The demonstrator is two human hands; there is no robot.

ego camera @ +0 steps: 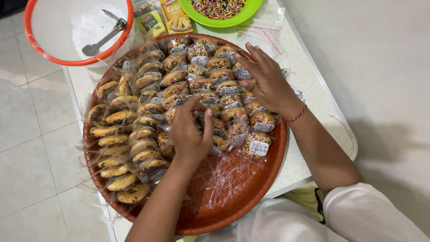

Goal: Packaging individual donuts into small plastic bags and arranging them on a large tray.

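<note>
A large round red-brown tray point(251, 197) rests on a small white table and holds several rows of small pastries sealed in clear plastic bags. The bagged pastries on the left point(121, 134) are chocolate-topped, and those on the right point(215, 76) have coloured sprinkles and small labels. My left hand point(190, 132) lies in the tray's middle, with its fingers curled around a wrapped sprinkle pastry in the row. My right hand point(266, 80) rests flat, fingers spread, on the wrapped pastries at the tray's right side. A red thread bracelet point(296, 115) circles that wrist.
A white bowl with an orange rim point(31, 40) and a metal spoon point(105, 33) in it stands at the back left. A green bowl of coloured sprinkles point(219, 20) and two small boxes point(163, 18) stand behind the tray. Tiled floor lies left of the table.
</note>
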